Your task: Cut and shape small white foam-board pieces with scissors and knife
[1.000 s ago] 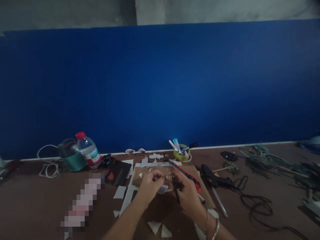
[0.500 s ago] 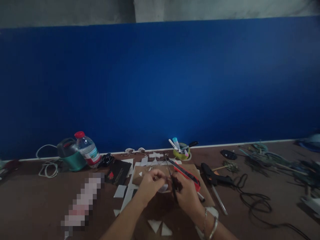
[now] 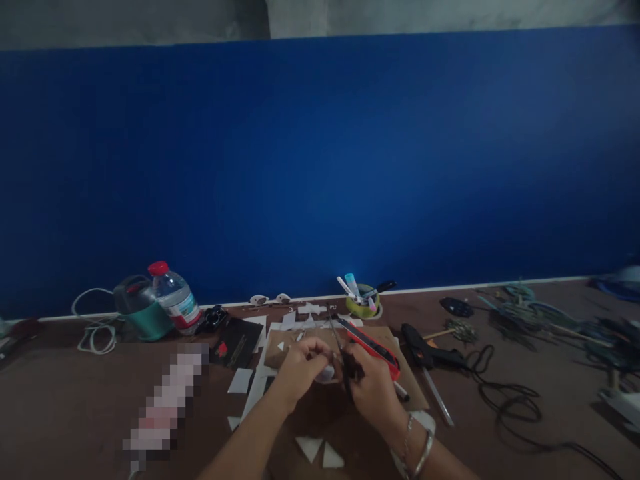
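Note:
My right hand is closed round the handles of a pair of scissors, whose blades point away from me. Close beside it, my left hand pinches a small white piece of paper, mostly hidden behind the fingers. Both hands are over a brown cardboard sheet. A red and black utility knife lies just beyond my right hand. White paper scraps are scattered around, some near my forearms.
At the back left stand a water bottle and a teal container. A green tape roll holds pens. To the right lie a black glue gun and its looping cord. A blurred-out strip lies at left.
The scissors' blades have tilted slightly to the left. Both hands stay almost in the same place, and the whole view has shifted a little.

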`<state>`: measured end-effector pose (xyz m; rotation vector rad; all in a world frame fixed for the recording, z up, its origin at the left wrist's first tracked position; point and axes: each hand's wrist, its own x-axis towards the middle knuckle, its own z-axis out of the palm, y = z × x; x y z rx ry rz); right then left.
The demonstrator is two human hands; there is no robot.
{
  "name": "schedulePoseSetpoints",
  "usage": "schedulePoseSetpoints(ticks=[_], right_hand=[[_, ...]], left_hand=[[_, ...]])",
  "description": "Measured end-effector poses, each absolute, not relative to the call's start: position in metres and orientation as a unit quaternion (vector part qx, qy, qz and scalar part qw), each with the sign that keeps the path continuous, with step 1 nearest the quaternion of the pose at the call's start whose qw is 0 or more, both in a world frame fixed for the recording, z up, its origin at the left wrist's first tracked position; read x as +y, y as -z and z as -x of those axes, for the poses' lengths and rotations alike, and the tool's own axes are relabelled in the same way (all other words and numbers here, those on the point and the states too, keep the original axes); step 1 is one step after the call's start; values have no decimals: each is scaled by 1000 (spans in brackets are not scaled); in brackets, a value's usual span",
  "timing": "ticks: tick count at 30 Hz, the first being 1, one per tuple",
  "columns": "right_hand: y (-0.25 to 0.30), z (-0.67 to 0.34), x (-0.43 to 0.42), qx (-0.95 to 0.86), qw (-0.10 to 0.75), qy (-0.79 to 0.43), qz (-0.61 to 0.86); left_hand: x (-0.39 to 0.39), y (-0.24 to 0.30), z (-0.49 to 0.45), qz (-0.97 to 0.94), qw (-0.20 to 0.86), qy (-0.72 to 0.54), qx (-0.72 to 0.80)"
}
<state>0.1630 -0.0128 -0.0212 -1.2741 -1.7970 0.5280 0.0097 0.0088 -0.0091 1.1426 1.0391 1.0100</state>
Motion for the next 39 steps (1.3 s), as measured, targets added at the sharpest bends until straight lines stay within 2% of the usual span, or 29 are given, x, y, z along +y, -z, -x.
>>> schedulePoseSetpoints(ticks=[10, 17, 21, 39], right_hand=[[20, -163, -13, -711, 433, -220, 509], [19, -157, -12, -641, 473, -385, 466], [11, -152, -17, -620, 459, -464, 434], [16, -152, -20, -588, 428, -560, 397]], left_hand=[[10, 10, -10, -501, 579, -429, 480], [4, -5, -11, -407, 601, -508, 464], [-1, -9, -15, -364, 625, -532, 441], [-1, -11, -14, -388, 628, -518, 431]])
